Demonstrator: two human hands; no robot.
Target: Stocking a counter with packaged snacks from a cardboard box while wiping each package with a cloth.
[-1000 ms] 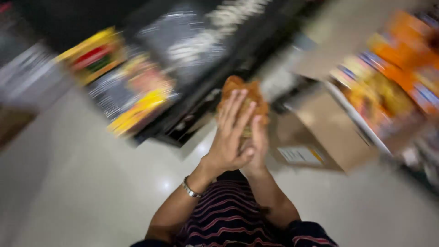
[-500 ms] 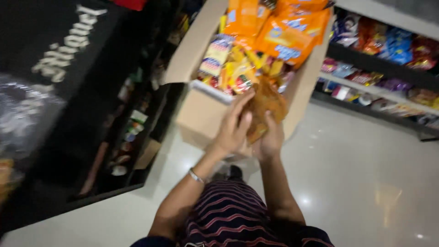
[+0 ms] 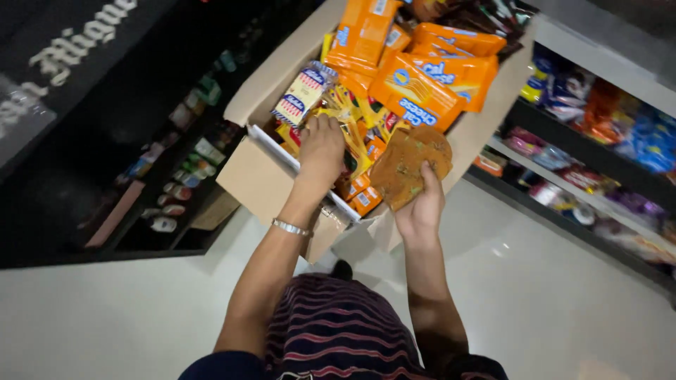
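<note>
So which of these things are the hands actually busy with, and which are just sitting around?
In hand:
- left hand reaching among the yellow packets
- right hand holding a brown packet
- cardboard box

Just around:
- orange packs on top
- snack shelves
- dark bottle cabinet

Orange snack packs (image 3: 415,88) fill the cardboard box (image 3: 257,179).

An open cardboard box (image 3: 257,179) full of orange snack packets (image 3: 415,88) stands on the pale glossy floor (image 3: 556,295)
</note>
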